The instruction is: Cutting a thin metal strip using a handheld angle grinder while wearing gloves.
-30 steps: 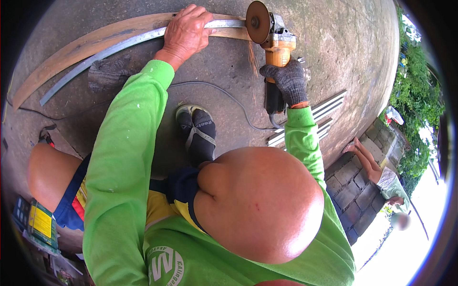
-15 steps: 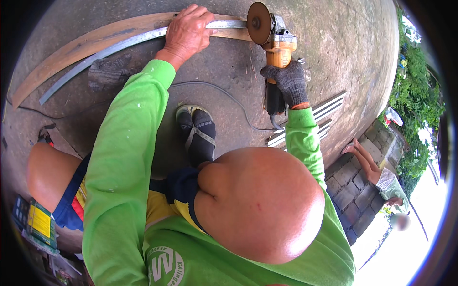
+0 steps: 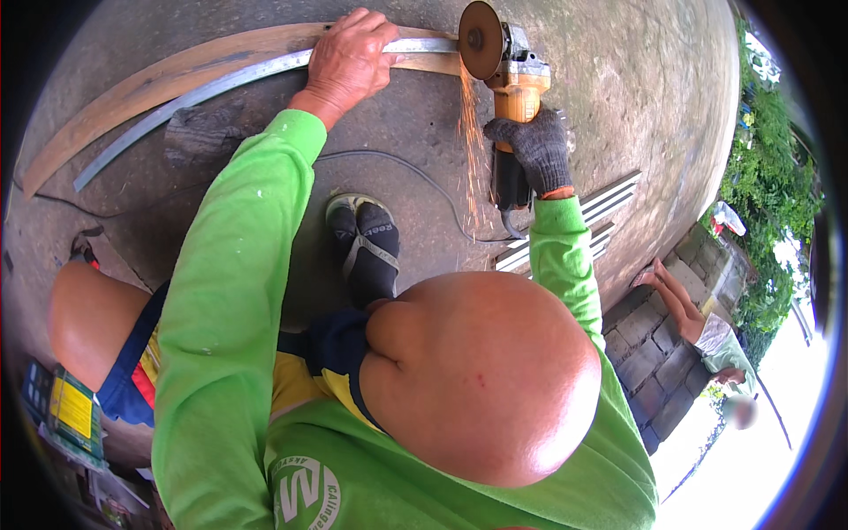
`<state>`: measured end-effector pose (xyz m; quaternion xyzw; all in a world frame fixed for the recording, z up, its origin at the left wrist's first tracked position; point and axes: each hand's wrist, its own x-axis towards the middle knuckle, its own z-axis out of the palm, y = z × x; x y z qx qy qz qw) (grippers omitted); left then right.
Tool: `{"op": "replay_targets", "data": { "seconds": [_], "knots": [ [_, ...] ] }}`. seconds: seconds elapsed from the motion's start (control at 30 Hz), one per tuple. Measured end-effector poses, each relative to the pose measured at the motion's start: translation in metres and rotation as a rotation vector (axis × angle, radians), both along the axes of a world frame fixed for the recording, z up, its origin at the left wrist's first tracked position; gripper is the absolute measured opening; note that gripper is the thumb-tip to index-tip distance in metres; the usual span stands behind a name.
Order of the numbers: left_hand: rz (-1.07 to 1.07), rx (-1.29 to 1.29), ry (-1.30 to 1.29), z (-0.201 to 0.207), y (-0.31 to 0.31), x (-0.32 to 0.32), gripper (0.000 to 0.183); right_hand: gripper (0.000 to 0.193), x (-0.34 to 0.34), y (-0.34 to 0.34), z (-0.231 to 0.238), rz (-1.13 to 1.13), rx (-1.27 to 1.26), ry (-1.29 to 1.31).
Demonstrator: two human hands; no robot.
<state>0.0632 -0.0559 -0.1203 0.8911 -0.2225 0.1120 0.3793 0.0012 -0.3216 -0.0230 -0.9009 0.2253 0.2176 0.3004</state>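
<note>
bare left hand point(image 3: 349, 57): fingers folded over the grey metal bar point(image 3: 238, 83), which extends both sides of them along a wooden plank point(image 3: 159, 93). gloved right hand point(image 3: 537, 148): fingers wrapped round the yellow angle grinder point(image 3: 519, 88), its disc point(image 3: 481, 44) at the bar's end, right of the left fingers. judged good practice: pin the bar firmly, hold the disc square, press lightly. sparks point(image 3: 470, 141) fall just left of the right fingers. concrete floor point(image 3: 654, 79) gives room right of those fingers; the cable point(image 3: 406, 168) loops below, near the sandalled foot point(image 3: 367, 238).
</note>
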Motion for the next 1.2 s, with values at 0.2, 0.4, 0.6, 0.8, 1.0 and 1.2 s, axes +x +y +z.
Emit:
{"op": "replay_targets", "data": {
  "seconds": [0.2, 0.4, 0.6, 0.8, 1.0, 1.2],
  "knots": [
    [0.002, 0.001, 0.006, 0.0, 0.0, 0.002, 0.02, 0.053, -0.003, -0.006, -0.004, 0.015, -0.023, 0.017],
    [0.007, 0.003, 0.001, -0.002, 0.0, 0.0, 0.02, 0.052, -0.004, -0.003, -0.003, -0.014, -0.01, 0.03],
    [-0.007, -0.003, 0.002, 0.002, 0.0, 0.001, 0.02, 0.052, -0.006, -0.008, -0.002, -0.028, 0.034, 0.026],
    [-0.005, 0.004, 0.003, 0.003, 0.0, 0.001, 0.02, 0.052, -0.006, 0.003, 0.008, -0.02, -0.008, 0.022],
    [-0.004, 0.007, -0.007, 0.001, 0.001, 0.002, 0.021, 0.052, -0.005, -0.006, -0.004, 0.012, -0.033, 0.019],
    [-0.012, 0.006, -0.007, 0.005, 0.0, 0.0, 0.02, 0.054, -0.008, -0.007, 0.001, 0.018, -0.049, 0.038]
  ]
}}
